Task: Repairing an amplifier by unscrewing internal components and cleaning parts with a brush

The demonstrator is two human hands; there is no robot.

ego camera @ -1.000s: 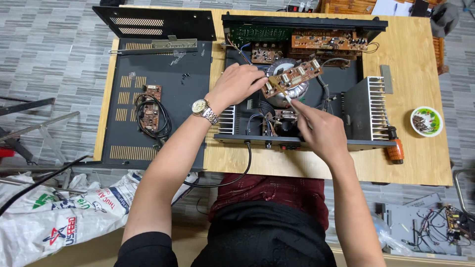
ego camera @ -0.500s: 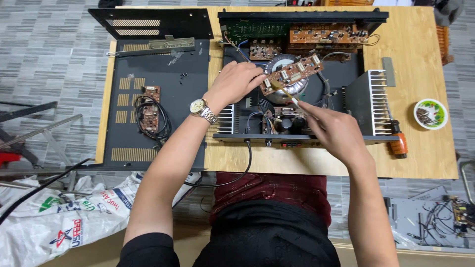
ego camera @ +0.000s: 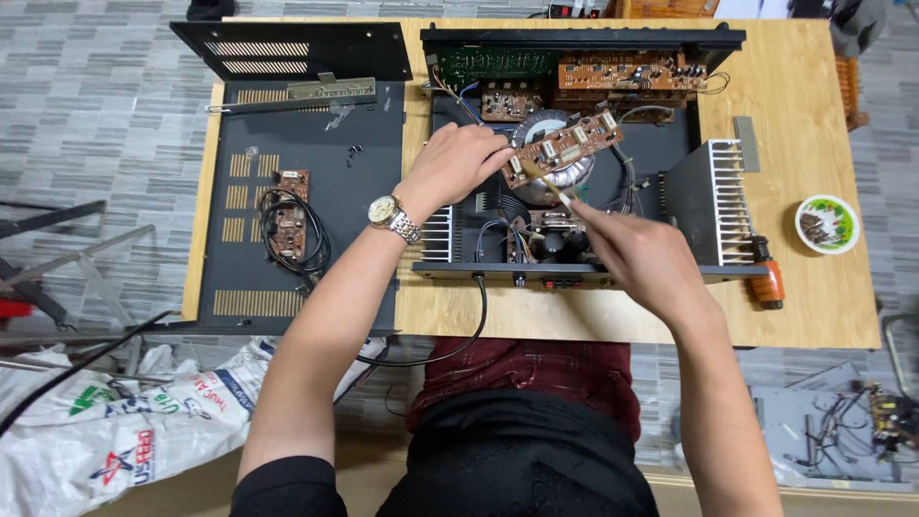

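A brown board [ego camera: 563,149] is being gripped at its end by the left hand [ego camera: 458,165], just above the right hand [ego camera: 643,257], whose closed fingers are pinching a brush [ego camera: 548,184] against it.

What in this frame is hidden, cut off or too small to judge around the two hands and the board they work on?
Head view only.
- Tool tip: the right hand holds a thin tool against the brown circuit board; its kind is too small and blurred to tell.
- Left hand: its fingertips hide the board's near end.
- Ring-shaped transformer: mostly covered by the board.
- Small dish: its contents are too small to identify.
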